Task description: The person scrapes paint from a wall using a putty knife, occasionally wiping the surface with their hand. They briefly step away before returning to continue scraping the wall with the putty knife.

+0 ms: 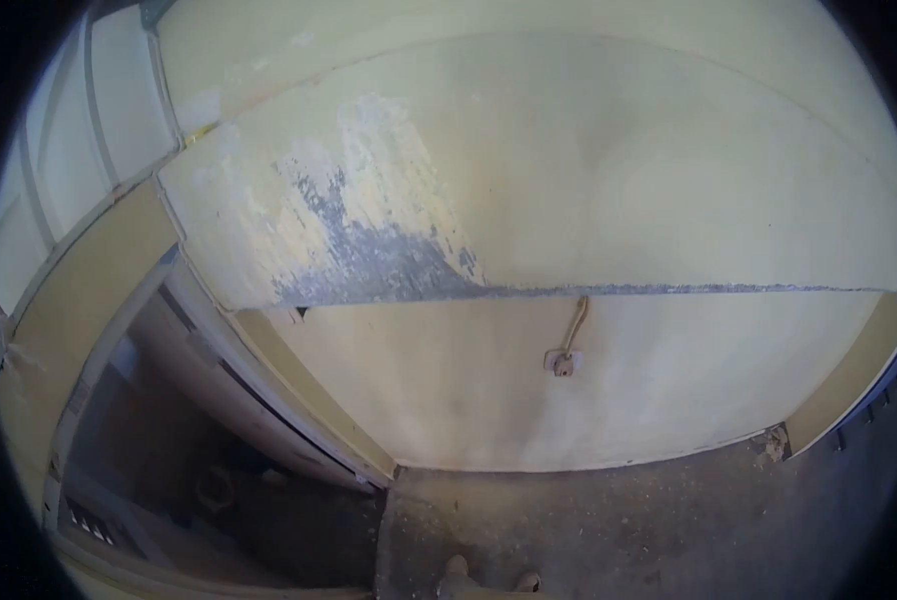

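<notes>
Neither my left hand nor my right hand shows in the head view. Ahead is a pale wall band (649, 180) with flaked paint and a grey exposed patch (389, 262) along its lower left part. Below its edge, a socket (563, 362) with a short cable (577, 325) is fixed to the recessed lower wall (449, 390). The tips of two shoes (456, 566) show at the bottom on the grey floor.
At the left, a doorway frame (94, 365) opens on a dark space with a round object (215, 488) in it, too dim to name. Debris (774, 443) lies at the wall's right corner. Small flecks dot the floor (609, 520). A blue-edged opening borders the far right.
</notes>
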A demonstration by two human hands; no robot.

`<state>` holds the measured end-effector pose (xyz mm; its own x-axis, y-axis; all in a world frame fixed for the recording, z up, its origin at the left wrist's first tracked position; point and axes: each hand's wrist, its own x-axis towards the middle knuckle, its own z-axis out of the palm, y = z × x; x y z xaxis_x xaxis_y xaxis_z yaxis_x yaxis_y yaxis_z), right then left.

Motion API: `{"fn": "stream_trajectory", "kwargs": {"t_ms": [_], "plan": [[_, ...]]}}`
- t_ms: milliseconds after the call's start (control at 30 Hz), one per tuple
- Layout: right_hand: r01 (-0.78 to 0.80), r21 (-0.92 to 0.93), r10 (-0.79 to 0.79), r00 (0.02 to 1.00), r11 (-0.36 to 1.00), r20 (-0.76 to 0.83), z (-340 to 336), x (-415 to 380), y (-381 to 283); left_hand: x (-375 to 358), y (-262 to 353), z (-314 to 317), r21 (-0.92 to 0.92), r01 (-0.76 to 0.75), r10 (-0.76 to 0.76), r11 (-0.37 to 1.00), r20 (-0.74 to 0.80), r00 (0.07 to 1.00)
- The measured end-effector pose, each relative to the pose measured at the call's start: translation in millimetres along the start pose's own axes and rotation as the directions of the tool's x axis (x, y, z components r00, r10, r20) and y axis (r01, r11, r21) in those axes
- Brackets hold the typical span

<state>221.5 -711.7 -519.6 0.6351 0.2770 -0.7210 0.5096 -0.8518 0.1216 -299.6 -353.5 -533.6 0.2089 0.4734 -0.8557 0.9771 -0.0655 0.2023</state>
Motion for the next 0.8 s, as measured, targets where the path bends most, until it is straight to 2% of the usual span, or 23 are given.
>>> {"fn": "stream_trajectory", "kwargs": {"t_ms": [33, 67, 100, 133, 167, 200, 233, 267, 300, 333, 400, 467, 500, 533, 567, 600, 667, 733, 800], "plan": [[0.072, -0.024, -0.072, 0.997, 0.997, -0.007, -0.5, 15.5, -23.2, 17.2, 6.4, -7.0, 0.246, -0.142, 0.143, 0.959, 0.015, 0.990], [0.160, -0.059, -0.162, 0.987, 0.985, -0.022, -4.4, 36.1, -52.7, 34.8, 19.6, -15.5, 0.453, -0.247, 0.277, 0.857, 0.002, 0.961], [0.247, -0.069, -0.249, 0.968, 0.967, -0.031, -14.8, 54.3, -90.1, 27.1, 59.6, -47.0, 0.557, -0.289, 0.399, 0.779, -0.085, 0.913], [0.306, -0.033, -0.307, 0.951, 0.951, -0.025, -27.7, 71.1, -129.1, 8.3, 104.2, -68.3, 0.106, -0.330, 0.340, 0.938, -0.468, 0.816], [0.282, 0.161, -0.293, 0.955, 0.946, 0.051, -62.5, 64.5, -181.2, -24.2, 162.1, -105.3, -0.026, -0.480, 0.372, 0.877, -0.596, 0.712], [0.337, 0.305, -0.370, 0.927, 0.891, 0.057, -122.4, 14.8, -217.6, -57.7, 210.6, -138.5, -0.027, -0.669, 0.495, 0.743, -0.651, 0.575], [0.374, 0.445, -0.445, 0.893, 0.813, 0.063, -183.1, -35.8, -254.3, -67.6, 246.0, -163.1, 0.100, -0.782, 0.622, 0.615, -0.671, 0.403], [0.412, 0.628, -0.510, 0.860, 0.661, -0.028, -207.3, -63.7, -273.6, -96.4, 281.4, -189.3, 0.059, -0.861, 0.655, 0.506, -0.675, 0.339], [0.431, 0.779, -0.568, 0.815, 0.455, -0.119, -231.5, -91.7, -292.9, -117.4, 308.8, -216.0, 0.208, -0.895, 0.724, 0.395, -0.670, 0.164], [0.428, 0.873, -0.617, 0.759, 0.233, -0.207, -255.7, -119.6, -312.2, -136.7, 329.1, -243.2, 0.352, -0.895, 0.770, 0.274, -0.638, -0.015], [0.477, 0.872, -0.628, 0.647, -0.108, -0.432, -303.4, -189.2, -327.5, -177.3, 360.5, -299.9, 0.535, -0.832, 0.849, 0.149, -0.501, -0.170], [0.479, 0.851, -0.697, 0.536, -0.215, -0.477, -345.4, -234.6, -326.2, -207.6, 385.6, -347.8, 0.682, -0.731, 0.880, -0.005, -0.345, -0.328], [0.481, 0.850, -0.689, 0.543, -0.212, -0.479, -359.4, -248.1, -329.6, -222.7, 395.2, -367.8, 0.744, -0.665, 0.885, -0.064, -0.265, -0.383], [0.524, 0.795, -0.659, 0.487, -0.305, -0.573, -371.7, -258.9, -334.5, -237.5, 404.4, -386.2, 0.799, -0.588, 0.884, -0.126, -0.178, -0.432], [0.562, 0.728, -0.617, 0.425, -0.394, -0.662, -382.6, -265.6, -340.9, -252.7, 413.8, -402.5, 0.797, -0.587, 0.882, -0.139, -0.170, -0.439], [0.566, 0.722, -0.607, 0.428, -0.398, -0.670, -392.3, -269.2, -348.3, -267.4, 422.8, -417.6, 0.823, -0.538, 0.874, -0.182, -0.115, -0.472], [0.595, 0.647, -0.571, 0.350, -0.476, -0.743, -410.7, -274.5, -362.8, -280.3, 440.2, -445.1, 0.845, -0.481, 0.858, -0.236, -0.052, -0.511], [0.570, 0.644, -0.556, 0.352, -0.511, -0.753, -427.7, -284.5, -377.0, -286.1, 455.0, -468.1, 0.849, -0.431, 0.810, -0.307, -0.004, -0.586], [0.541, 0.644, -0.549, 0.353, -0.540, -0.757, -442.3, -290.8, -387.6, -291.8, 462.5, -488.6, 0.888, -0.369, 0.802, -0.276, 0.001, -0.598]]}}
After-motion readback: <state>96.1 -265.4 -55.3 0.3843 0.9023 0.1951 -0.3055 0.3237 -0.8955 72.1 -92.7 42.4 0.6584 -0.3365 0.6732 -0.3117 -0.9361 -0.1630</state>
